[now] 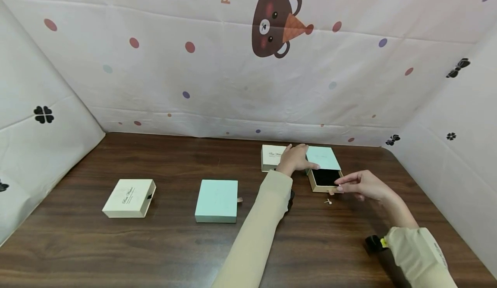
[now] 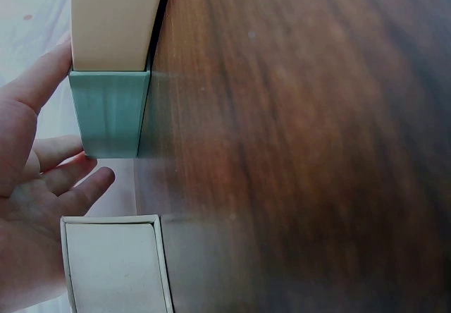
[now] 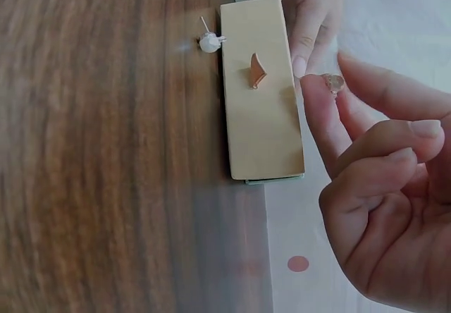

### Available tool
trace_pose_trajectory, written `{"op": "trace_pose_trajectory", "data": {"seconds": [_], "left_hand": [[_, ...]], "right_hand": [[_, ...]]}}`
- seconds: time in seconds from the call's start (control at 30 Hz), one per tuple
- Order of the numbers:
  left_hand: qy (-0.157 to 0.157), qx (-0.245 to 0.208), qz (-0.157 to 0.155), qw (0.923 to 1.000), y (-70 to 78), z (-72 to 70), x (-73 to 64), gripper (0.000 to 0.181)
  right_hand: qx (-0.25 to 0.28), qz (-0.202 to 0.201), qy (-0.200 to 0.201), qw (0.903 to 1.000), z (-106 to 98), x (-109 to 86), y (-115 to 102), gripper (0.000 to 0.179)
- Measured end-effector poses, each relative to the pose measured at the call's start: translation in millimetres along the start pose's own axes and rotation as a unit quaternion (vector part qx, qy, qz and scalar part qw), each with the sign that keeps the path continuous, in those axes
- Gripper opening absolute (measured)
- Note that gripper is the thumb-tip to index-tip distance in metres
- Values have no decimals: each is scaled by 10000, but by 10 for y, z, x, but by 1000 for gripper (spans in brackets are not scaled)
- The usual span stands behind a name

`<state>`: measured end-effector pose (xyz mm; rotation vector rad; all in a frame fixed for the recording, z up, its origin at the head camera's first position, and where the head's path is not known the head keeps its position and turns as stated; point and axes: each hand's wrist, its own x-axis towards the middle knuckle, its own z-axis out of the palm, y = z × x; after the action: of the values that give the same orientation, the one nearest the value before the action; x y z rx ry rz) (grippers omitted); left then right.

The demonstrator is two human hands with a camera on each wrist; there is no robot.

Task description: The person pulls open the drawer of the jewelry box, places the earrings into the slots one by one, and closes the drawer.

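Observation:
A mint jewelry box point(image 1: 322, 156) lies at the back right, its drawer point(image 1: 317, 188) pulled out toward the front, showing a black lining. My left hand point(image 1: 296, 158) holds the box's mint sleeve point(image 2: 109, 112), thumb near the front edge and fingers at the back. At the drawer's right front corner, my right hand point(image 1: 365, 186) pinches a small earring point(image 3: 335, 83) between thumb and index finger. Another earring, a white stud point(image 1: 328, 201), rests on the table before the drawer. A tan ribbon tab point(image 3: 256, 71) sticks out from the drawer front.
A cream box point(image 1: 270, 156) stands left of the mint one, partly behind my left hand. Farther left are a second mint box point(image 1: 216, 201) and another cream box point(image 1: 129, 198), both closed. Printed white cloth point(image 1: 217, 63) rises behind the brown table point(image 1: 171, 253).

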<state>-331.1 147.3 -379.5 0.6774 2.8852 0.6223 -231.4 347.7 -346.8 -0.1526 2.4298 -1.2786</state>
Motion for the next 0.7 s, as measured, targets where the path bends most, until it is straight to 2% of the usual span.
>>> {"op": "trace_pose_trajectory", "data": {"seconds": [0.27,0.7], "left_hand": [[-11,-14,3,10000,7,-17,-5,84],[-91,-9,-28,10000,6,-20,-16,83]], "right_hand": [[-10,219,206,9995,-9,50,-2,47],[-73,165,429,9989,2,112,-20,45]]}}
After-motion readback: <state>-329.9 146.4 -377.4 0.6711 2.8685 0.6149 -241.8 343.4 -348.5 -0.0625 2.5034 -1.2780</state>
